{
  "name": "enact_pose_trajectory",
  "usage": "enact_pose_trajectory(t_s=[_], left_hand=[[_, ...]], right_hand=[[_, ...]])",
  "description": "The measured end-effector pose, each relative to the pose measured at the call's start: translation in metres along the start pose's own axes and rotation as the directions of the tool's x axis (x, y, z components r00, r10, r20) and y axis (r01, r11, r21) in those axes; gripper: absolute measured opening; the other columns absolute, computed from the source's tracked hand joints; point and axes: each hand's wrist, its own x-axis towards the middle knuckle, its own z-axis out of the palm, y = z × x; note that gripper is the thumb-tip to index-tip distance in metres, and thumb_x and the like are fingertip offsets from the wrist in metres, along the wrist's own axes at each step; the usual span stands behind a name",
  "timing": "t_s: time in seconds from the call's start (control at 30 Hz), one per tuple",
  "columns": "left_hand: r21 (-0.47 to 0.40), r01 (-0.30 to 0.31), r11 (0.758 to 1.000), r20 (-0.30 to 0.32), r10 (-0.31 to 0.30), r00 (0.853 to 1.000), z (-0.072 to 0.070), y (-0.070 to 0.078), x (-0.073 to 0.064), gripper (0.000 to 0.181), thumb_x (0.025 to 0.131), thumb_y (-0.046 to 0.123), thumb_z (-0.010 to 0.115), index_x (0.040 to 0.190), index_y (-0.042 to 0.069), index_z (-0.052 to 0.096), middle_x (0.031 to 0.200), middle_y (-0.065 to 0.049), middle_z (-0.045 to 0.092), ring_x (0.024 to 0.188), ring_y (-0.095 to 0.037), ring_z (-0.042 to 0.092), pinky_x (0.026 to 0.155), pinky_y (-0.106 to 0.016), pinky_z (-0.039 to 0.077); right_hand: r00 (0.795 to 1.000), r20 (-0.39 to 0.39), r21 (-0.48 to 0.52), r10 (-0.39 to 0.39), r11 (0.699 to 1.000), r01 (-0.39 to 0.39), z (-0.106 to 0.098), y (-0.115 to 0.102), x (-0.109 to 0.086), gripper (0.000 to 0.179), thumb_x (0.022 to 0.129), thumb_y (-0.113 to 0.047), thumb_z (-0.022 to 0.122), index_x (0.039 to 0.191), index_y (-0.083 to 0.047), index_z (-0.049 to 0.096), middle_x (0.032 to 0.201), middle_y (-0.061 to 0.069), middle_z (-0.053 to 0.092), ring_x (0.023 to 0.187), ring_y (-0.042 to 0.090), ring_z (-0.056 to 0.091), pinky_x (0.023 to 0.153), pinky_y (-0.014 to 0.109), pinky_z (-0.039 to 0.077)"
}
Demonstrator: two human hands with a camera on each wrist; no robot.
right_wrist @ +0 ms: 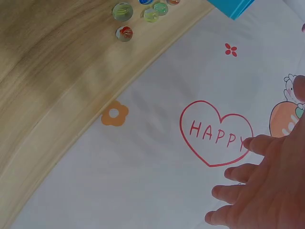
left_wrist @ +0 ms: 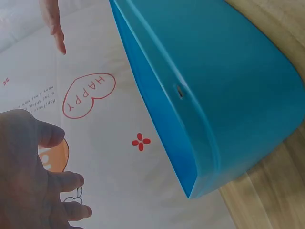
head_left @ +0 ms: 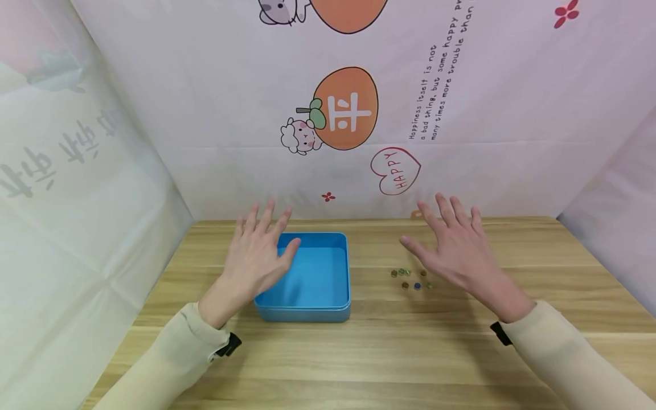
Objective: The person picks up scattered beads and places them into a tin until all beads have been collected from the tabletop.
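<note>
Seven marbles [head_left: 417, 286] lie on the counter [head_left: 384, 364] right of the blue box [head_left: 302, 315], with the left grip [head_left: 258, 253] spread wide near the box and the right grip [head_left: 458, 250], also wide, near the marbles.

Pale printed cloth [head_left: 394, 114] hangs behind a light wood-grain table [head_left: 379, 353].

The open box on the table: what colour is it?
Blue, inside and out; the box shows best in the head view.

You wear long, plain cream cloth sleeves [head_left: 166, 356]; a small black wrist attachment [head_left: 230, 344] shows at your left cuff, a black wrist piece [head_left: 500, 333] at your right.
</note>
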Motion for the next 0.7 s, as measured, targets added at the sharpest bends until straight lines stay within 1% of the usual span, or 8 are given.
enact_pose_trajectory(t_s=[0.17, 0.33, 0.53, 0.7], left_hand=[[0.005, -0.003, 1.0, -0.005, 0.003, 1.0, -0.001, -0.001, -0.006, 0.072, 0.108, 0.059, 0.04, 0.168, 0.021, 0.031, 0.175, -0.014, 0.013, 0.159, -0.043, 0.007, 0.126, -0.067, 0.01], [0.005, -0.002, 1.0, 0.008, 0.002, 1.0, 0.0, -0.001, -0.011, 0.072, 0.107, 0.059, 0.039, 0.168, 0.022, 0.03, 0.175, -0.014, 0.012, 0.159, -0.044, 0.007, 0.126, -0.068, 0.011], [-0.014, 0.005, 1.0, 0.017, -0.004, 1.0, 0.002, -0.003, -0.017, 0.071, 0.108, 0.058, 0.04, 0.169, 0.023, 0.028, 0.175, -0.014, 0.014, 0.159, -0.044, 0.007, 0.125, -0.069, 0.011], [-0.033, 0.003, 0.999, 0.002, -0.003, 1.0, 0.003, -0.005, -0.022, 0.07, 0.108, 0.058, 0.041, 0.168, 0.023, 0.03, 0.174, -0.015, 0.018, 0.159, -0.044, 0.009, 0.125, -0.069, 0.011]], right_hand=[[1.0, -0.002, 0.006, -0.011, 1.0, 0.011, -0.001, -0.002, -0.005, 0.092, 0.099, -0.074, 0.047, 0.166, -0.012, 0.036, 0.171, 0.025, 0.019, 0.157, 0.049, 0.01, 0.123, 0.073, -0.004], [1.0, 0.009, 0.01, -0.012, 1.0, 0.012, 0.001, -0.002, -0.008, 0.091, 0.1, -0.074, 0.047, 0.167, -0.013, 0.034, 0.172, 0.024, 0.017, 0.158, 0.048, 0.008, 0.123, 0.071, -0.007], [1.0, 0.011, 0.024, -0.008, 1.0, 0.008, 0.0, -0.001, -0.014, 0.09, 0.1, -0.072, 0.049, 0.166, -0.013, 0.035, 0.172, 0.024, 0.017, 0.158, 0.048, 0.008, 0.124, 0.069, -0.006], [0.999, -0.019, 0.036, -0.028, 0.999, 0.028, 0.002, 0.0, -0.019, 0.088, 0.101, -0.069, 0.051, 0.165, -0.012, 0.037, 0.171, 0.026, 0.019, 0.157, 0.049, 0.011, 0.125, 0.067, -0.005]])
